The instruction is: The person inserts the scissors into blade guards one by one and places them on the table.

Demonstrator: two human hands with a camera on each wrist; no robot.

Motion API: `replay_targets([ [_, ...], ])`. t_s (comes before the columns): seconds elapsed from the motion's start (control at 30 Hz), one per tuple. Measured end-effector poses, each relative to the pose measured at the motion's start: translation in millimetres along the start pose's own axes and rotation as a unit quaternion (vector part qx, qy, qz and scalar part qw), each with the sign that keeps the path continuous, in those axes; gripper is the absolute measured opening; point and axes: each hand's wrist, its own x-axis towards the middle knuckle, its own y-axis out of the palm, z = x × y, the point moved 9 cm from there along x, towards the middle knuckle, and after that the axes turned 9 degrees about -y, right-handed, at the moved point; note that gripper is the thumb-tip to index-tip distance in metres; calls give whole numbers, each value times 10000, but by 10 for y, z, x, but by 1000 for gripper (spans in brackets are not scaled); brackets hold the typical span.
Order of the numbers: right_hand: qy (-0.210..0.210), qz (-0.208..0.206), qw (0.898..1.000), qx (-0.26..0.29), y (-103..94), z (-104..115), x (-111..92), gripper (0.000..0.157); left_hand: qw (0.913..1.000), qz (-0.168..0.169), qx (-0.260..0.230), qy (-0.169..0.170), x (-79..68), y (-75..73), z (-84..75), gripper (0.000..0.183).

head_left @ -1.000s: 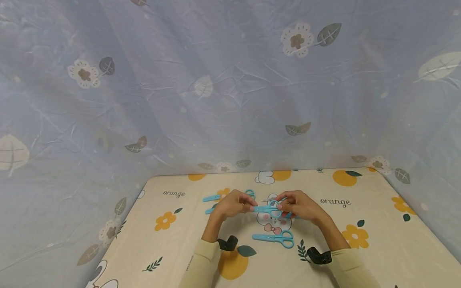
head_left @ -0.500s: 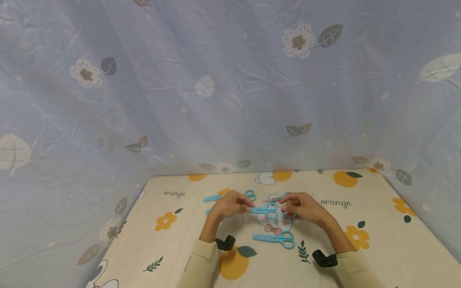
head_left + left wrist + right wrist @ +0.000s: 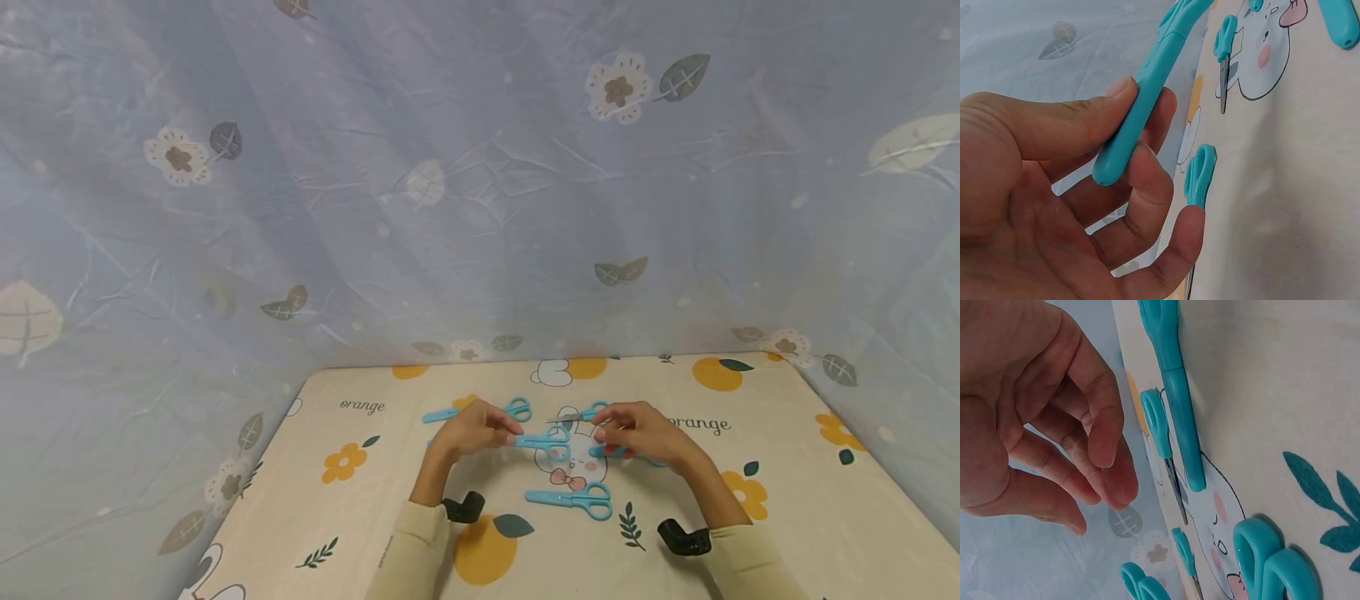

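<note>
My left hand [image 3: 480, 429] pinches turquoise scissors [image 3: 542, 442] by the sheath over their blades, thumb on one side and fingers on the other. The handle loops point right, and in the left wrist view the sheath [image 3: 1141, 112] shows between thumb and fingers. My right hand [image 3: 641, 433] hovers to the right of those handles, its fingers loosely bent with nothing between them. Below it lie sheathed scissors [image 3: 1182, 425], partly hidden by the hand in the head view. Behind its fingertips are scissors with bare metal blades [image 3: 581, 414].
Another sheathed pair of scissors [image 3: 570, 497] lies nearer the body. At the back left, scissors with bare blades [image 3: 1200, 175] lie close to a loose blue sheath [image 3: 438, 415], partly behind my left hand. A patterned cloth [image 3: 360, 517] covers the table; a grey-blue curtain [image 3: 480, 208] rises behind.
My right fingers have come off the handles of the held scissors and moved right. My left hand has shifted slightly left, carrying the scissors with it.
</note>
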Motion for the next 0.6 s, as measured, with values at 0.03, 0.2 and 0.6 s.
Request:
replay_targets([
  [0.03, 0, 13, 10000, 6, -3, -8, -1, 39, 10000, -6, 1, -5, 0, -3, 5, 15],
  [0.2, 28, 37, 10000, 49, -20, -25, -16, 37, 9999, -62, -19, -95, 2, -16, 61, 15],
  [0.6, 197, 7, 9998, 53, -84, -80, -47, 38, 9998, -74, -122, -171, 6, -33, 145, 15],
])
